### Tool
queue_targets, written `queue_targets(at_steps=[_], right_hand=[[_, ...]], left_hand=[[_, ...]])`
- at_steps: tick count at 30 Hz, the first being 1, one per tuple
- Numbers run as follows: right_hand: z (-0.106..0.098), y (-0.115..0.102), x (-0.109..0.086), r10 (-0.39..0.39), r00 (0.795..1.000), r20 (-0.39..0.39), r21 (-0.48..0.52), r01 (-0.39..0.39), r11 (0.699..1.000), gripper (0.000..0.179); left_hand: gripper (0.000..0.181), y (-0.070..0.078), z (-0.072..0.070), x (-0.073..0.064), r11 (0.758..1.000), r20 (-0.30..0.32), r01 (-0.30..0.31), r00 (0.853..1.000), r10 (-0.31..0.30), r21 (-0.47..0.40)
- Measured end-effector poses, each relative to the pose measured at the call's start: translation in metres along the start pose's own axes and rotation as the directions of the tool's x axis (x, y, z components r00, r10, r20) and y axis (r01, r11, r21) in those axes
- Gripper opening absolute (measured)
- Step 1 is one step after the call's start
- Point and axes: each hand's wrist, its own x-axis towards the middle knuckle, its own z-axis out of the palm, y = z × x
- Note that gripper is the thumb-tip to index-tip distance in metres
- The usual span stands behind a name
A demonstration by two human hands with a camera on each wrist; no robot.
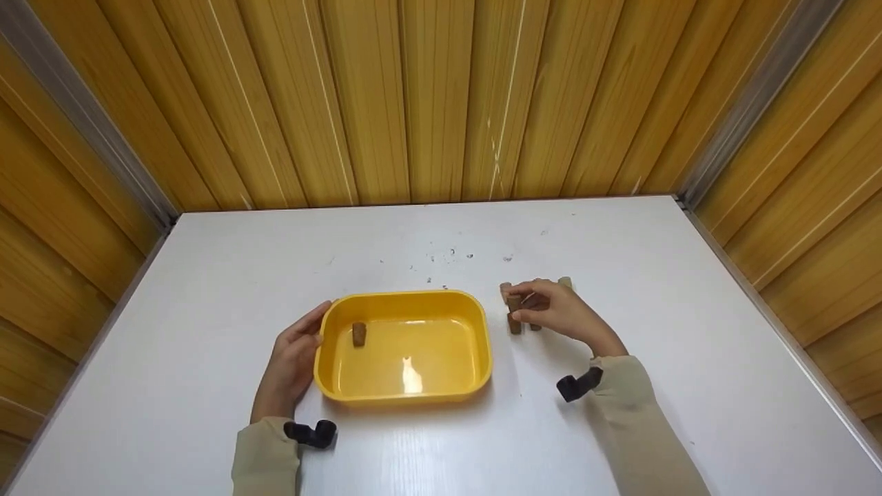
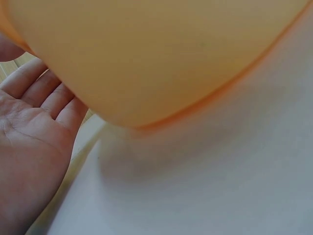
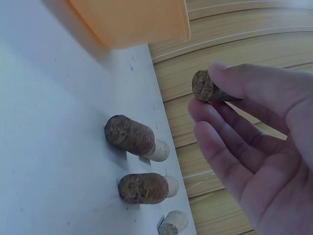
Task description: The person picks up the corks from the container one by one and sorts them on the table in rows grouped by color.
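A yellow plastic tub [image 1: 403, 398] stands on the white table, with one brown cork [image 1: 359, 334] lying inside near its left end. My left hand [image 1: 295, 358] rests against the tub's outer left side; in the left wrist view its fingers [image 2: 41, 90] look fairly straight and pass partly behind the tub wall. To the right of the tub, my right hand [image 1: 561, 310] pinches a dark brown cork [image 3: 203, 87] between thumb and fingers, above the table. Below it stand two more dark corks [image 3: 129, 134], with several paler corks [image 3: 174, 221] behind and beside them.
The white table [image 1: 427, 461] carries small dark specks [image 1: 453, 253] beyond the tub. Wood-patterned panels [image 1: 441, 103] close off the back and both sides. Black wrist cameras [image 1: 580, 384] are strapped at both sleeve cuffs.
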Motion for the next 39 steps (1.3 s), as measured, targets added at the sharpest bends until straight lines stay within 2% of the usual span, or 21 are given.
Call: queue_targets(at_steps=[10,16,31,39], right_hand=[[-0.007,0.016,-0.016,0.043,0.997,-0.058,0.000,-0.043,0.999,0.045],[-0.010,0.024,-0.024,0.084,0.993,-0.080,-0.033,-0.087,0.996,0.043],[-0.016,0.041,-0.034,0.160,0.985,-0.067,0.018,-0.159,0.987,0.049],[-0.017,0.043,-0.034,0.187,0.978,-0.088,0.005,-0.187,0.982,0.045]], left_hand=[[0.057,0.001,0.002,0.000,1.000,-0.020,0.013,1.000,-0.013,-0.009],[0.056,0.001,0.002,0.000,1.000,-0.005,0.005,1.000,-0.005,-0.016],[0.056,0.001,0.000,-0.002,1.000,-0.004,0.014,1.000,-0.014,-0.008],[0.055,0.000,-0.002,-0.001,0.999,0.070,-0.029,0.997,0.030,-0.016]])
